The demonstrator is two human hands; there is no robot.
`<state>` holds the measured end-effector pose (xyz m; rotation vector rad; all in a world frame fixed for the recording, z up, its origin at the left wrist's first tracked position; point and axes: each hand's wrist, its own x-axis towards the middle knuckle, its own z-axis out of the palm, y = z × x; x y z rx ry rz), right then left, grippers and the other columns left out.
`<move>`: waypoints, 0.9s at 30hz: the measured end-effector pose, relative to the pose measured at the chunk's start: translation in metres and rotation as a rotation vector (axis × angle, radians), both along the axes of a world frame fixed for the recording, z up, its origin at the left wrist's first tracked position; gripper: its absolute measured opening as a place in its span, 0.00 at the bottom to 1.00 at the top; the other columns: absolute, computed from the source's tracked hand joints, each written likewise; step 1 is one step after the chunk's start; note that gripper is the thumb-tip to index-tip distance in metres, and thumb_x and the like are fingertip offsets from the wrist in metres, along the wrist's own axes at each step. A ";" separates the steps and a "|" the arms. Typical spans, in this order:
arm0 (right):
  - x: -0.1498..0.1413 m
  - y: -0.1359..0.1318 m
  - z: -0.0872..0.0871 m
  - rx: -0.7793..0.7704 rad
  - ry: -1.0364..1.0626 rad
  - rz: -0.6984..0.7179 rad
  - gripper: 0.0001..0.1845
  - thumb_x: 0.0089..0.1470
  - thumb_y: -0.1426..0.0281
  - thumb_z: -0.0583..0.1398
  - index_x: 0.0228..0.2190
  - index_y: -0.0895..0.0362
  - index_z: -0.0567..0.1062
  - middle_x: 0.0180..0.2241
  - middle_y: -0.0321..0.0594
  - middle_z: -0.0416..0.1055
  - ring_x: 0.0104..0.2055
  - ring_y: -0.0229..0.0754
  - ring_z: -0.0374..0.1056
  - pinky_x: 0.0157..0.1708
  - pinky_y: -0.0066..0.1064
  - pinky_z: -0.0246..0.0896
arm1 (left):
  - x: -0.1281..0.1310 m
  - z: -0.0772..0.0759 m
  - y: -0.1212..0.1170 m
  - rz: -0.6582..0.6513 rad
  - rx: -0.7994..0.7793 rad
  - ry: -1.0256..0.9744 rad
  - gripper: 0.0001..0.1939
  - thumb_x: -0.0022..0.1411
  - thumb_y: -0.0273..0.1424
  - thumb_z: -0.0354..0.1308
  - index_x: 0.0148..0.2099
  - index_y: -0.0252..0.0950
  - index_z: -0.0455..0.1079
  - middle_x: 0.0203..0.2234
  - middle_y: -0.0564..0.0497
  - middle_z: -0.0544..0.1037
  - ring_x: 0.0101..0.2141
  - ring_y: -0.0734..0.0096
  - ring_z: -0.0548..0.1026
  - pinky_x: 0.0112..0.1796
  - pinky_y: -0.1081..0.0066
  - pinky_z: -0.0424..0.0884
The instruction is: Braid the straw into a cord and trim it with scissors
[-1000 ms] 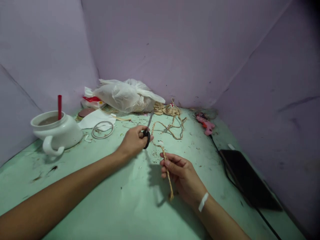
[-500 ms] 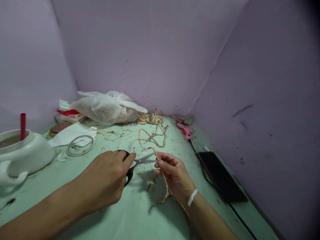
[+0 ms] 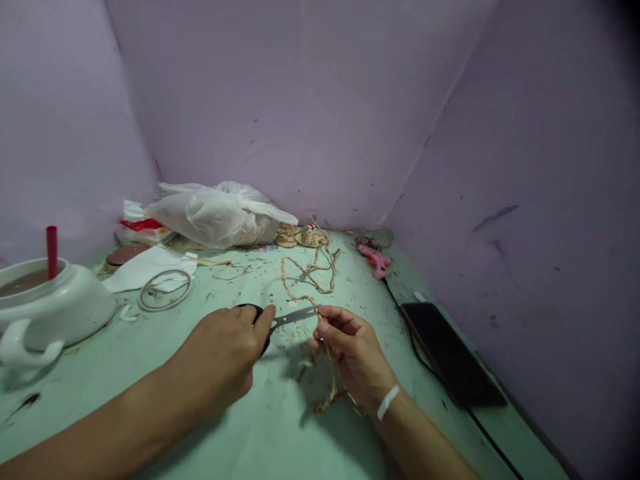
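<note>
My left hand (image 3: pixel 225 350) is closed round the black handles of a pair of scissors (image 3: pixel 285 320). Their blades point right and lie together, with the tips at the cord beside my right fingertips. A braided straw-coloured cord (image 3: pixel 330 373) is pinched between the thumb and fingers of my right hand (image 3: pixel 353 340), which wears a white band at the wrist. One end of the cord hangs below that hand. On the far side the cord runs in loose loops over the table towards small woven straw pieces (image 3: pixel 311 235).
At left stands a white mug (image 3: pixel 85 307) with a red stick in it. Behind are a metal ring (image 3: pixel 165 291), white paper (image 3: pixel 130 270) and a plastic bag (image 3: pixel 215 213). A pink glue gun (image 3: pixel 375 260), its black cord and a dark phone (image 3: pixel 453 353) lie at right.
The scissor blades have gone from apart to closed together at the cord by my right fingertips. Both hands stay nearly in place, and the view has shifted slightly.
</note>
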<state>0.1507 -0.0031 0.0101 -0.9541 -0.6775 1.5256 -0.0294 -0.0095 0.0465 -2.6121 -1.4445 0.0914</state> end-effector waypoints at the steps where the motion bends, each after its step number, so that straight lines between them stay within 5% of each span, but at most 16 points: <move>1: 0.000 0.000 0.000 0.004 -0.006 -0.005 0.15 0.29 0.73 0.68 0.25 0.60 0.74 0.18 0.31 0.67 0.20 0.31 0.63 0.25 0.28 0.66 | 0.000 0.000 0.000 0.006 -0.004 0.007 0.31 0.45 0.17 0.43 0.55 0.30 0.57 0.33 0.40 0.72 0.31 0.59 0.71 0.30 0.63 0.67; 17: -0.002 0.000 0.001 0.015 -0.062 -0.046 0.13 0.29 0.74 0.67 0.23 0.60 0.73 0.18 0.31 0.66 0.21 0.32 0.62 0.25 0.28 0.65 | 0.000 0.002 -0.003 0.048 -0.079 -0.020 0.33 0.42 0.17 0.44 0.54 0.32 0.58 0.31 0.43 0.74 0.27 0.62 0.72 0.25 0.68 0.65; 23: -0.003 -0.003 0.001 -0.058 -0.015 0.015 0.15 0.29 0.73 0.67 0.26 0.59 0.74 0.19 0.31 0.65 0.21 0.31 0.60 0.25 0.28 0.65 | -0.006 0.008 0.011 0.193 -0.164 -0.684 0.14 0.50 0.26 0.49 0.40 0.38 0.66 0.23 0.52 0.73 0.25 0.69 0.71 0.26 0.73 0.63; 27: -0.007 -0.008 0.000 -0.099 -0.021 0.104 0.15 0.30 0.72 0.67 0.27 0.59 0.75 0.20 0.33 0.66 0.21 0.32 0.60 0.25 0.28 0.64 | -0.005 -0.007 0.032 0.510 -0.629 -1.323 0.16 0.45 0.35 0.59 0.38 0.33 0.65 0.19 0.52 0.71 0.19 0.72 0.70 0.16 0.79 0.55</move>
